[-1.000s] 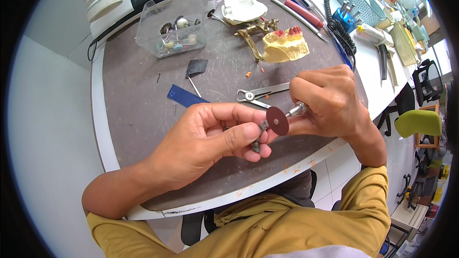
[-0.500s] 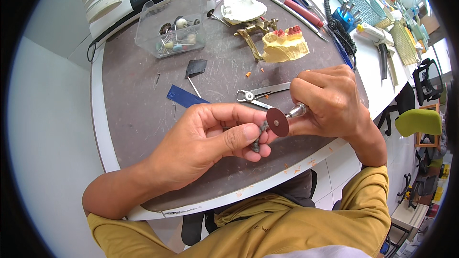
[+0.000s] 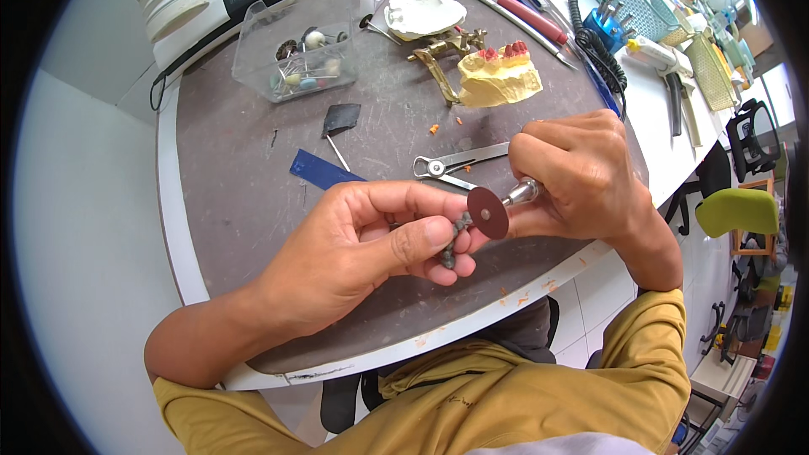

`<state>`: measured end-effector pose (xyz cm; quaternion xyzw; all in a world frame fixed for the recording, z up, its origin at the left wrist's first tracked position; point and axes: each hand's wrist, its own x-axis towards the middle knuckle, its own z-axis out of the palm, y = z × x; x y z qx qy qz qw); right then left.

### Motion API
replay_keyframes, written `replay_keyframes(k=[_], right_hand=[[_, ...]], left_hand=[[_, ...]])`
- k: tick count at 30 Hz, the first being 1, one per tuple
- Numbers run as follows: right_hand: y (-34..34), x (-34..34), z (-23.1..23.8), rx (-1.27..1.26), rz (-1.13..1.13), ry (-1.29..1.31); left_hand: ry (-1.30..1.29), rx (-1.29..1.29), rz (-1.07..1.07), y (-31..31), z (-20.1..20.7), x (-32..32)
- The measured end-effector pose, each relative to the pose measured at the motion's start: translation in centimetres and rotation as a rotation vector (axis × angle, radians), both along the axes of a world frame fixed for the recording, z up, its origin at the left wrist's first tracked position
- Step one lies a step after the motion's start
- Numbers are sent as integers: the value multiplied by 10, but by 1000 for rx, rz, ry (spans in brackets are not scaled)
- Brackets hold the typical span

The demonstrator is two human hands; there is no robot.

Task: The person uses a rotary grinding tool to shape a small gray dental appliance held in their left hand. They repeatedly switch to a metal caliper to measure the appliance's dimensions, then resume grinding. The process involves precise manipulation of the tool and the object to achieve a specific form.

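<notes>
Between the thumb and fingers of my left hand (image 3: 371,232) is a small, dark grey, knobbly dental casting (image 3: 455,244). My right hand (image 3: 581,181) is wrapped round a rotary handpiece (image 3: 523,191), whose silver nose points left. A dark red cutting disc (image 3: 488,213) is mounted on its tip, right at the casting's upper end; whether the two touch I cannot tell. Beyond my hands lie metal calipers (image 3: 447,166) and a blue strip (image 3: 320,170). Farther off, a yellow dental model (image 3: 499,82) with red teeth stands by a brass articulator (image 3: 438,72) and a white plaster model (image 3: 424,13).
A clear plastic box (image 3: 295,50) holds several polishing burs at the far left. A small black sheet (image 3: 341,119) lies nearer. Pens and a red-handled tool (image 3: 533,18) lie at the far right, beside a coiled black cord (image 3: 600,59) and a blue bur stand (image 3: 608,24).
The whole view has shifted slightly, with the bench things a little to the left. Both hands keep nearly the same pose, and the disc stays at the casting.
</notes>
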<state>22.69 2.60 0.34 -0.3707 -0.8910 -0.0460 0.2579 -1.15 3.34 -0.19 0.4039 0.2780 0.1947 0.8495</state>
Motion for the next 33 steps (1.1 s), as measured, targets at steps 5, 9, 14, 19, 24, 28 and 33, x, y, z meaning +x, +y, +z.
replay_keyframes(k=[5, 9, 14, 19, 24, 28, 33], right_hand=[[0, 2, 1, 0, 1, -5], [0, 1, 0, 1, 9, -17], [0, 1, 0, 4, 7, -11], [1, 0, -1, 14, 27, -20], [0, 1, 1, 14, 1, -3], [0, 1, 0, 13, 0, -6], [0, 0, 1, 17, 10, -19]], left_hand=[[-6, -5, 10, 0, -1, 0], [1, 2, 8, 0, -1, 0], [-1, -3, 5, 0, 0, 1], [3, -4, 4, 0, -1, 1], [-11, -9, 9, 0, 0, 1], [-15, -13, 5, 0, -1, 1], [-3, -8, -3, 0, -1, 1]])
